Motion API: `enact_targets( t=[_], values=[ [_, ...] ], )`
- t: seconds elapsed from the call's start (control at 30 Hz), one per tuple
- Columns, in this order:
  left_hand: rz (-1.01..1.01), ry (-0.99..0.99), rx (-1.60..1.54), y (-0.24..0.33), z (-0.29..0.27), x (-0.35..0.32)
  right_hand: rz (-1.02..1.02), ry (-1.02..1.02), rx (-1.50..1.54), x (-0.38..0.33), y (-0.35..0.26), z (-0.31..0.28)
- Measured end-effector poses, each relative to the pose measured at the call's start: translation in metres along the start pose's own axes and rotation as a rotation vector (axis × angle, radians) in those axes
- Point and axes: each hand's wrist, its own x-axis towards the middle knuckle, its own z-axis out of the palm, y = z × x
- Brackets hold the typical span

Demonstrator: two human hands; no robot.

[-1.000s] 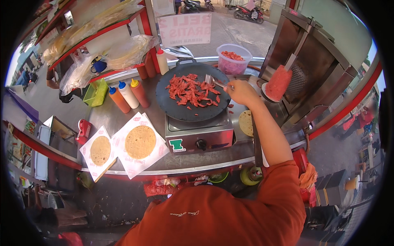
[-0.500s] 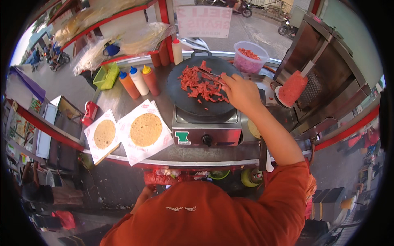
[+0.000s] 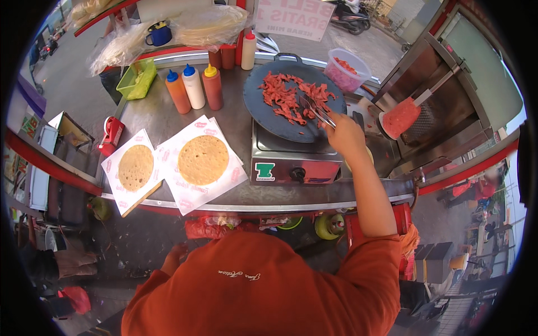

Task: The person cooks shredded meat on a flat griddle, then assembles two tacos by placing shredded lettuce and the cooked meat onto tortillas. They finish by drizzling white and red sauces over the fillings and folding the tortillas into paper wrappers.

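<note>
My right hand [image 3: 344, 134] is shut on metal tongs [image 3: 316, 111], whose tips rest among red meat strips [image 3: 286, 98] on a round dark griddle pan [image 3: 263, 115]. The pan sits on a steel tabletop burner [image 3: 294, 165]. Left of the burner, two round flatbreads [image 3: 203, 159] [image 3: 136, 167] lie on printed white paper sheets [image 3: 224, 187]. My left hand [image 3: 175, 257] hangs low beside my orange shirt, under the counter edge, touching nothing I can see; its fingers are unclear.
Three sauce bottles [image 3: 193, 87] stand behind the papers, with a green basket [image 3: 136, 78] to their left. A pink tub of meat [image 3: 347, 70] sits behind the pan. A block of meat on a vertical grill [image 3: 399, 117] is at right. A red tape dispenser [image 3: 111, 134] sits far left.
My right hand has drawn back from the pan's far right side to its near right edge, with the tongs still in the meat. My view has shifted nearer and to the right.
</note>
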Motion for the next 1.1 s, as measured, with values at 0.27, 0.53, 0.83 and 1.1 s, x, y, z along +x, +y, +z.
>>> enact_targets(
  t=[0.27, 0.53, 0.83, 1.1],
  values=[
    [0.258, -0.040, 0.139, 0.049, -0.037, 0.086, 0.099, 0.122, -0.207, 0.016, -0.028, 0.019],
    [0.139, -0.069, -0.314, 0.026, -0.022, 0.090, 0.491, -0.218, 0.388, 0.000, 0.002, -0.043],
    [-0.121, -0.200, 0.150, -0.047, 0.010, 0.028, 0.210, 0.163, 0.220, -0.006, -0.020, 0.009],
    [0.102, -0.014, 0.067, 0.036, 0.014, 0.049, 0.138, 0.102, 0.263, 0.000, -0.015, 0.008]
  ],
)
